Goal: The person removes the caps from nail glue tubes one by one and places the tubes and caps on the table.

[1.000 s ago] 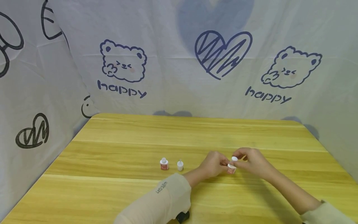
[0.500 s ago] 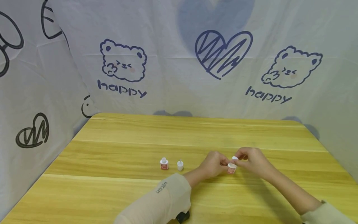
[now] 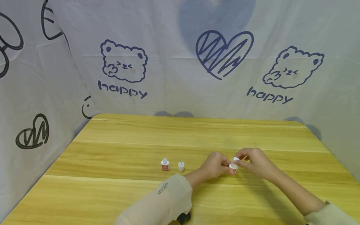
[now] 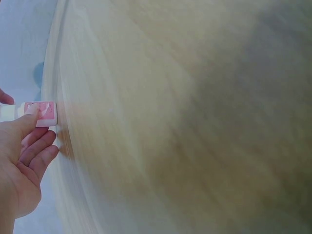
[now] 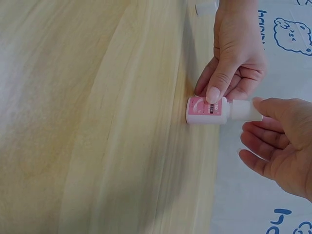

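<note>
A small white bottle point(image 5: 197, 114) with a pink label stands upright on the wooden table, right of the middle. My left hand point(image 3: 215, 165) pinches its body, the thumb lying over the label in the right wrist view. Thumb and fingers of my right hand point(image 3: 254, 162) grip the white cap point(image 5: 240, 111), which sits at the bottle's neck. Left of my hands stands a second bottle point(image 3: 165, 165) with a red label and its pale nozzle bare. Beside it a white cap with a thin stem point(image 3: 181, 166) rests upturned on the table.
The wooden table point(image 3: 118, 134) reaches back to a white cloth point(image 3: 168, 37) printed with bears and hearts. My left sleeve point(image 3: 157, 200) crosses the near part of the table.
My right fingers have shifted slightly on the cap, and less of it shows than a second ago. The left hand and the other bottle stay in place.
</note>
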Available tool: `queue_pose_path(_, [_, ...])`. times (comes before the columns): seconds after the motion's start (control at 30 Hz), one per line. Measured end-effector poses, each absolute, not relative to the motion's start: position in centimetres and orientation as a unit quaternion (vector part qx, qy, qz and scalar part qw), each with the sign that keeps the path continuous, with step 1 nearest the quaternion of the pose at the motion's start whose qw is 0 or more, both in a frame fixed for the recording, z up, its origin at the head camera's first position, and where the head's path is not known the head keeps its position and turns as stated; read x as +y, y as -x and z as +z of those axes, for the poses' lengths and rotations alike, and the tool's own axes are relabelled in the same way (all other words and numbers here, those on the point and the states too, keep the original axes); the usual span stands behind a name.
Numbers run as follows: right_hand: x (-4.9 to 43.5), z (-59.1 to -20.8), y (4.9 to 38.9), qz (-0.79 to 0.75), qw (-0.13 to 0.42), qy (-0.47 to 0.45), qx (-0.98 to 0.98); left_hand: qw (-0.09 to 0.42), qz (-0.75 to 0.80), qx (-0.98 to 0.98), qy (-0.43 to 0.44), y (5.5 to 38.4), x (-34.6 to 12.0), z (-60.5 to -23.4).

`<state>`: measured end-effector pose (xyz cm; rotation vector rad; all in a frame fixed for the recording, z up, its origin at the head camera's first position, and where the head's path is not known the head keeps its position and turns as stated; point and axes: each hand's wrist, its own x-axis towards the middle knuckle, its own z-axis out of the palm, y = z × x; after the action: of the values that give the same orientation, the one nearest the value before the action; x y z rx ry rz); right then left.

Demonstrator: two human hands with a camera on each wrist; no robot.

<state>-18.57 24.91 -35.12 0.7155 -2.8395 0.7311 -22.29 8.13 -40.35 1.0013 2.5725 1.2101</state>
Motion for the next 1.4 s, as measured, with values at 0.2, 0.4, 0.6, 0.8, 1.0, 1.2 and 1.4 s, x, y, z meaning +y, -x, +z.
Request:
queue_pose_path(0.2, [24.9,-34.9,18.5,0.245,0.039,-0.250,-0.936,0.067,0.405,0.849,-0.331,22.2,8.1,-40.3])
queue_pose_path(0.4, [24.9,-35.0,18.4,0.255,0.037,-0.243,-0.935,0.074,0.414,0.846,-0.328,22.2,8.1,-40.3])
queue_pose_path(0.6, [24.6,-35.7,18.5,0.255,0.075,-0.211,-0.941,0.064,0.396,0.855,-0.329,22.2,8.0,-40.3])
queue_pose_path(0.8, [24.5,-36.2,18.5,0.253,0.102,-0.196,-0.942,0.056,0.394,0.854,-0.336,22.3,8.0,-40.4])
queue_pose_path(1.0, [24.4,-36.0,18.5,0.248,0.103,-0.200,-0.942,0.068,0.417,0.840,-0.340,22.2,7.9,-40.3])
queue_pose_path(1.2, [24.3,-35.7,18.5,0.244,0.095,-0.213,-0.941,0.076,0.426,0.837,-0.336,22.2,7.9,-40.3])
queue_pose_path(1.4, [24.4,-35.4,18.5,0.235,0.072,-0.223,-0.943,0.073,0.417,0.843,-0.333,22.1,7.9,-40.3])
